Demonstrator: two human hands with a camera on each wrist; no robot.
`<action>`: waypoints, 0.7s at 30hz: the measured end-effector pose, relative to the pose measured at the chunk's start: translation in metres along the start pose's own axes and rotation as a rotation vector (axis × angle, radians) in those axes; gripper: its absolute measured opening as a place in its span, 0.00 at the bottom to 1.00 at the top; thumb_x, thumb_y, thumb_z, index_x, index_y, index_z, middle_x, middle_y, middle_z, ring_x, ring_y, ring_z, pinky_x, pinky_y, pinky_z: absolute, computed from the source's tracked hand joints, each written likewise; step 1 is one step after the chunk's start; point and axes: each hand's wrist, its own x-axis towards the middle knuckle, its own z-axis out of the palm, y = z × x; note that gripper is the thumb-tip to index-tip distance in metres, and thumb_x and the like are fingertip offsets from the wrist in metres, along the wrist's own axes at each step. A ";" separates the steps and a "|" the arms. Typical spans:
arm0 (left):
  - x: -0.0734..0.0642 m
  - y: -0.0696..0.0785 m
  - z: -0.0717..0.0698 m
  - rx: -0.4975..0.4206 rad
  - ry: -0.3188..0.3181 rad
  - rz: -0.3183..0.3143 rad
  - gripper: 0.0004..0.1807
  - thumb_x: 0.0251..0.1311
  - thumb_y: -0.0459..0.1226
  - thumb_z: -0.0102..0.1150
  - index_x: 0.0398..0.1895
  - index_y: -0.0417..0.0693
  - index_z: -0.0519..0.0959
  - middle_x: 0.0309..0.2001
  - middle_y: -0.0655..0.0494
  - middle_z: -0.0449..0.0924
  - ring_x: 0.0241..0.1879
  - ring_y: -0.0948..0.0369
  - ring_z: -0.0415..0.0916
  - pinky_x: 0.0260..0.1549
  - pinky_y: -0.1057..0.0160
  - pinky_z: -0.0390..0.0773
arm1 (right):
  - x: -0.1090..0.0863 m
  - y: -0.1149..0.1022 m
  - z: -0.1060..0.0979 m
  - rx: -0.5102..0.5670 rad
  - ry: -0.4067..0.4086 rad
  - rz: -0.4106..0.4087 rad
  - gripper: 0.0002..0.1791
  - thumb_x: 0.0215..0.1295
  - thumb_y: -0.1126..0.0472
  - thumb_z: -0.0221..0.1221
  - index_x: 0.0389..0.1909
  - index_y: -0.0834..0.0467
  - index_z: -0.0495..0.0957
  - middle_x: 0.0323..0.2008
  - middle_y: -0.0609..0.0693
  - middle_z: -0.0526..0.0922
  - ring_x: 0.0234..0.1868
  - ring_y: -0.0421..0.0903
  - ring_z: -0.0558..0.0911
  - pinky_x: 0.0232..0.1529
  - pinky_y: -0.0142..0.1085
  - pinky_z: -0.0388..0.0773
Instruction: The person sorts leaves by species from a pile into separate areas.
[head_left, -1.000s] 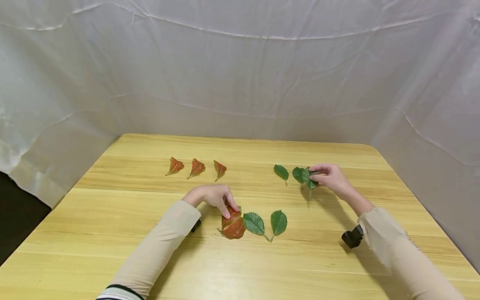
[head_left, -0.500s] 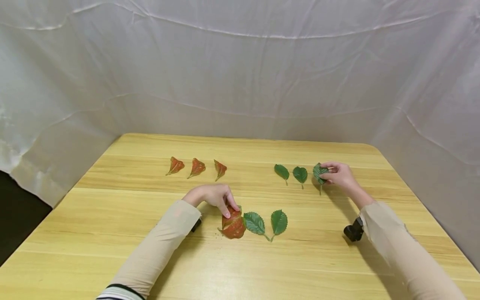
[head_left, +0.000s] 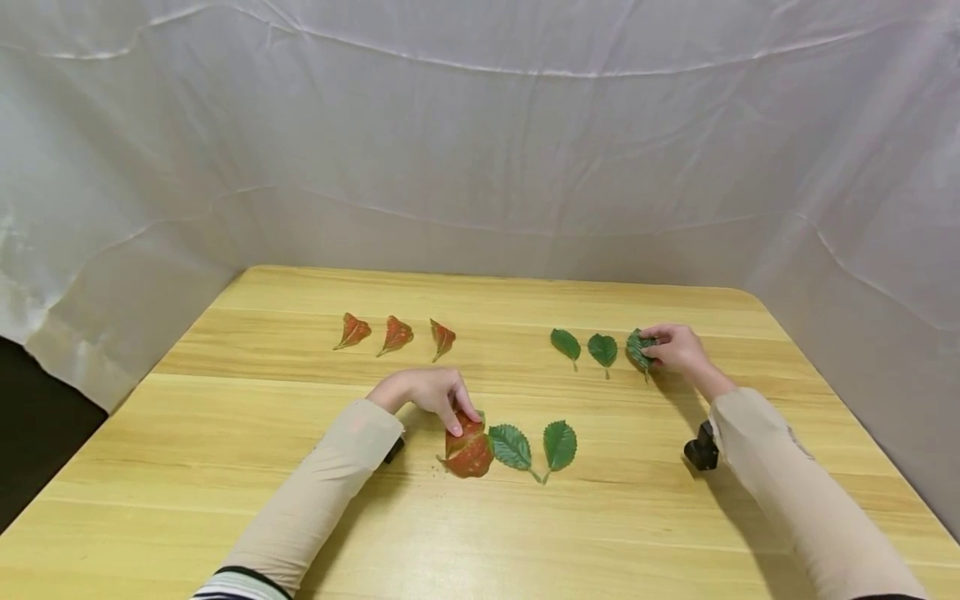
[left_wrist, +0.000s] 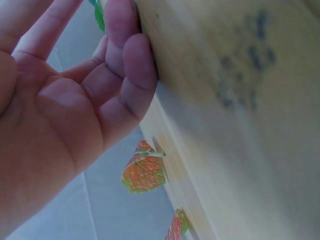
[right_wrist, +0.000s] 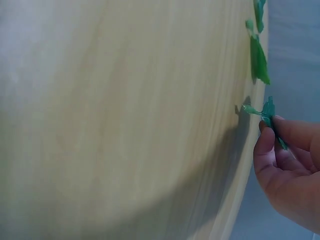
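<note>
My left hand (head_left: 433, 395) rests low over a pair of overlapping red leaves (head_left: 470, 457) near the table's middle, thumb and forefinger on the upper one. In the left wrist view, the outer fingers of the left hand (left_wrist: 80, 100) are bent against the tabletop; the leaf's held part is hidden. At the back right, my right hand (head_left: 675, 347) pinches a green leaf (head_left: 638, 347) between thumb and fingers. The right wrist view shows this green leaf (right_wrist: 268, 112) on edge, stem toward the wood, just above or touching it.
Two green leaves (head_left: 603, 350) lie left of the right hand. Three red leaves (head_left: 394, 335) form a row at the back left. Two more green leaves (head_left: 559, 445) lie beside the red pair. Pale cloth (head_left: 480, 167) hangs behind the wooden table (head_left: 480, 542).
The right hand has moved slightly right with its green leaf, away from the second green leaf, and lowered it toward the table. The left hand has stayed in place.
</note>
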 end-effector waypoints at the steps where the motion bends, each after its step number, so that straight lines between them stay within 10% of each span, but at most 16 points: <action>1: 0.000 0.000 0.000 -0.001 0.000 0.000 0.17 0.45 0.29 0.65 0.43 0.36 0.79 0.43 0.48 0.78 0.40 0.69 0.71 0.31 0.73 0.65 | 0.001 0.000 0.000 -0.002 -0.001 0.000 0.20 0.57 0.73 0.55 0.51 0.74 0.68 0.42 0.67 0.72 0.27 0.40 0.74 0.28 0.31 0.76; 21: 0.000 0.001 0.000 -0.005 -0.001 -0.008 0.17 0.45 0.28 0.64 0.42 0.35 0.79 0.43 0.47 0.78 0.32 0.69 0.70 0.26 0.74 0.64 | 0.008 0.005 0.005 -0.122 -0.007 -0.034 0.17 0.55 0.72 0.57 0.46 0.76 0.73 0.45 0.73 0.71 0.24 0.41 0.76 0.27 0.33 0.76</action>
